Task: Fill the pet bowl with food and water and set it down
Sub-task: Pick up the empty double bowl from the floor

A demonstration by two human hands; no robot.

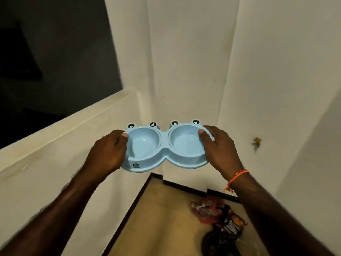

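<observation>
Your left hand [108, 152] is curled around the left end of the light blue plastic double pet bowl [166, 156]. Your thumb rests on the rim of the left cup, and your other fingers are tucked under the bowl, where they cannot be seen.

You are holding the bowl up in the air, in front of a white wall [184, 61] and above the tan floor [156, 218]. It is about level. It has two round cups side by side, joined in the middle. Each cup has two little frog eyes on its far edge. The left cup is empty. The right cup is empty too. Both look dry, with no food and no water in them.

Your right hand [219, 148] grips the right end of the bowl the same way, with the thumb on the rim of the right cup and the fingers wrapped around the outside. An orange thread band [238, 176] is tied around that wrist.

Down on the floor to the right, well below the bowl, lies a crinkly red and black bag [219, 215]. It is blurry. A small yellow tap [256, 141] sticks out of the wall on the right.
</observation>
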